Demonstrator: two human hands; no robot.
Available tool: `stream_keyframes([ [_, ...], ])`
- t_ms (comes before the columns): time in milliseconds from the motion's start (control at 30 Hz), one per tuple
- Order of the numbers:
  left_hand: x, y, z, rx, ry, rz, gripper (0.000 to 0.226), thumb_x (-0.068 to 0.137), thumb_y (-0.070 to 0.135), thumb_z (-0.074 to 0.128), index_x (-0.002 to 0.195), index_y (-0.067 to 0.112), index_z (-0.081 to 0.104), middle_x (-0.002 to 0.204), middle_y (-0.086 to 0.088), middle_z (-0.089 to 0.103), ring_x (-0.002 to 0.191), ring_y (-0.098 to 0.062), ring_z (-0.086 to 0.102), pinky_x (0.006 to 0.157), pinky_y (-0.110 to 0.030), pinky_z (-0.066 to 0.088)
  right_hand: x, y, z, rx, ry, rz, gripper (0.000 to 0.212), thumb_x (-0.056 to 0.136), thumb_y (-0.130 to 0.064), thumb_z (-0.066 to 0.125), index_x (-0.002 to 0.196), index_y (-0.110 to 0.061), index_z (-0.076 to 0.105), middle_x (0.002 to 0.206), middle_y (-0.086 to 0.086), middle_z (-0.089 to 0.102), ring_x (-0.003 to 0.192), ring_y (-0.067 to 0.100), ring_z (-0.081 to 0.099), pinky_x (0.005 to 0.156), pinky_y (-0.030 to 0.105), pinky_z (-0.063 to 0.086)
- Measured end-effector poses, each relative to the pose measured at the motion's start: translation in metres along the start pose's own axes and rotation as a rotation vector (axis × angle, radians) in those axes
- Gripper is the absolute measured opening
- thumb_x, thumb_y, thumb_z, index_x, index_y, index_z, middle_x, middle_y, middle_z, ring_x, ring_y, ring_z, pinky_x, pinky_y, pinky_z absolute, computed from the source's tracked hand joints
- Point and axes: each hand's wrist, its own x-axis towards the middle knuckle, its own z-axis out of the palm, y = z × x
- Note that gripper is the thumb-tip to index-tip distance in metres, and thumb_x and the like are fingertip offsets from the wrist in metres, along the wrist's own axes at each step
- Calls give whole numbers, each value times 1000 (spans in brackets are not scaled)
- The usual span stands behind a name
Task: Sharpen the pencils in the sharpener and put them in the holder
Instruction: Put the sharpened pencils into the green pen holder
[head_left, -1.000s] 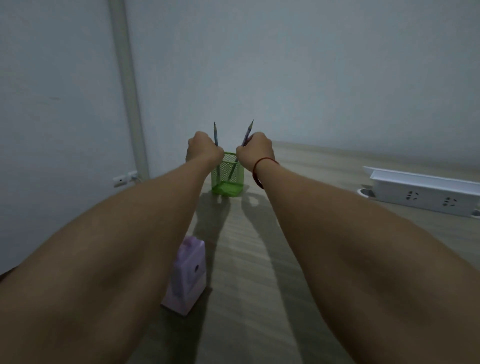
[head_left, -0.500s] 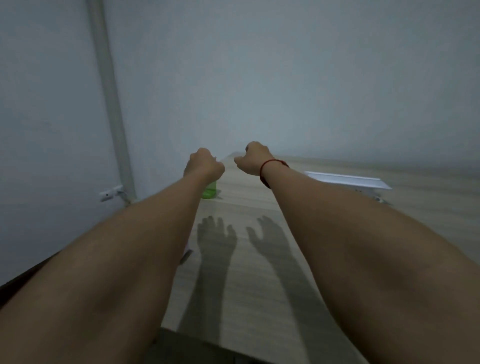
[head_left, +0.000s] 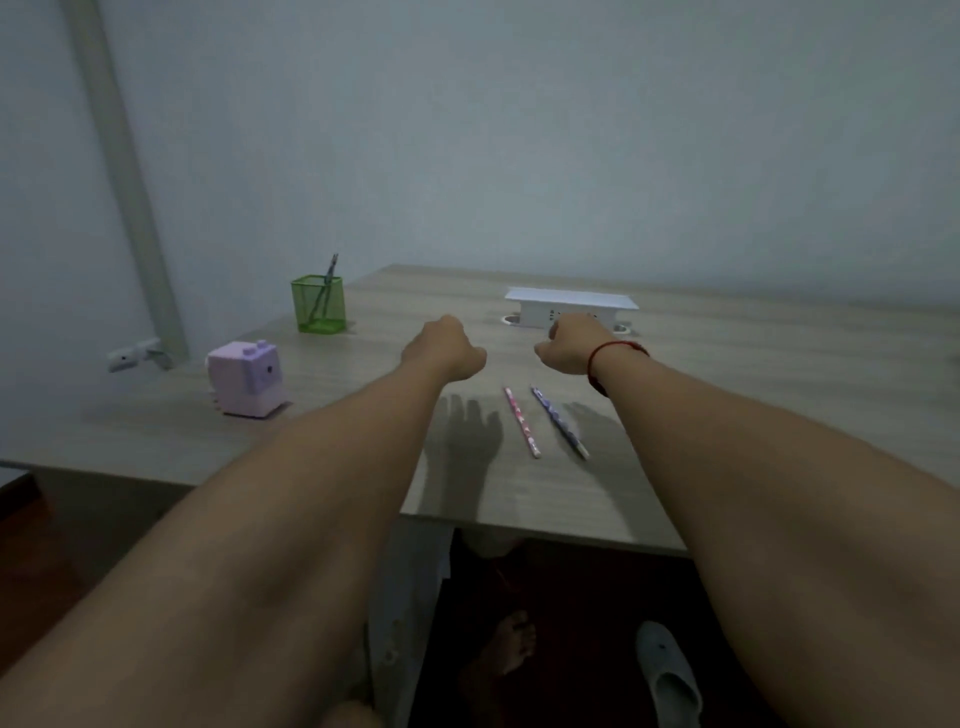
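Observation:
A green mesh holder (head_left: 318, 310) stands at the table's far left with dark pencils (head_left: 329, 278) leaning in it. A lilac box-shaped sharpener (head_left: 247, 378) sits nearer, at the left. Two pencils lie side by side on the table: a pink one (head_left: 522, 422) and a purple one (head_left: 559, 422). My left hand (head_left: 445, 349) and my right hand (head_left: 571, 347), the right with a red wrist cord, hover above the table just beyond these pencils. Both hands hold nothing. Their shadows on the table show spread fingers.
A white power strip box (head_left: 571, 304) sits at the back of the wooden table (head_left: 727, 395), just behind my right hand. The table's front edge runs across the middle of the view. Below it are a bare foot (head_left: 511, 644) and a white slipper (head_left: 667, 675).
One second ago each hand held a pencil upright over the green holder. Now both hands are empty and have moved right, to above the two loose pencils. The view has pulled back.

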Motion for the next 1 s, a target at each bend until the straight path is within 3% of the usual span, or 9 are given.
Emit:
stream_keyframes([
  [100, -9, 14, 23, 28, -51, 17, 44, 81, 36, 58, 102, -2, 60, 114, -21, 61, 106, -35, 58, 79, -34, 45, -7, 25, 8, -28, -36, 44, 23, 93, -23, 55, 91, -2, 63, 92, 13, 58, 91, 29, 56, 72, 28, 44],
  [200, -13, 23, 42, 53, -63, 25, 47, 82, 34, 61, 111, -2, 56, 122, -22, 57, 112, -36, 55, 83, -34, 46, -15, 34, 18, -49, -53, 55, 36, 91, -23, 58, 61, -9, 45, 72, 12, 50, 72, 26, 51, 63, 28, 40],
  [300, -16, 26, 55, 55, -85, 15, 51, 78, 38, 67, 112, 2, 55, 121, -18, 57, 111, -34, 55, 76, -31, 42, -17, 33, 29, -95, -112, 72, 39, 86, -27, 66, 58, -11, 43, 77, 11, 52, 77, 26, 50, 67, 28, 39],
  [400, -21, 29, 63, 140, -100, 19, 57, 69, 45, 74, 108, 7, 57, 115, -15, 60, 108, -33, 57, 76, -32, 45, -15, 31, 40, -151, -141, 82, 26, 77, -21, 73, 75, -7, 52, 93, 13, 61, 80, 27, 54, 68, 28, 42],
  [533, -20, 32, 61, 178, -91, -1, 31, 77, 24, 69, 100, 8, 58, 113, -14, 62, 101, -31, 60, 71, -32, 46, -15, 28, 42, -210, -57, 26, 9, 92, -19, 57, 91, -11, 56, 122, 16, 61, 102, 32, 59, 81, 34, 46],
  [600, -19, 31, 59, 178, -65, -3, 26, 82, 17, 63, 104, 5, 56, 117, -17, 59, 105, -33, 59, 74, -33, 47, -14, 27, 44, -256, -41, 24, 25, 94, -18, 53, 115, -7, 61, 125, 15, 60, 113, 32, 59, 86, 34, 46],
  [800, -21, 21, 56, 194, -36, -5, 29, 91, 17, 52, 113, -1, 54, 124, -22, 55, 112, -36, 56, 85, -35, 47, -14, 17, 38, -259, -122, 29, 40, 99, -18, 43, 134, 0, 51, 136, 18, 53, 122, 33, 53, 101, 37, 43],
  [933, -21, 13, 41, 218, -19, -27, 30, 88, 4, 51, 117, -2, 54, 126, -23, 54, 115, -37, 56, 90, -37, 47, -13, 7, 25, -205, -149, 27, 58, 94, 2, 44, 149, -2, 27, 137, 19, 53, 62, 27, 45, 87, 38, 50],
  [1000, -19, 12, 22, 209, -12, -35, 30, 88, 2, 48, 117, -3, 53, 123, -23, 55, 110, -38, 58, 85, -37, 49, -13, -5, 15, -196, -137, 32, 64, 94, 2, 43, 152, 1, 15, 142, 18, 49, 49, 27, 43, 89, 38, 50],
])
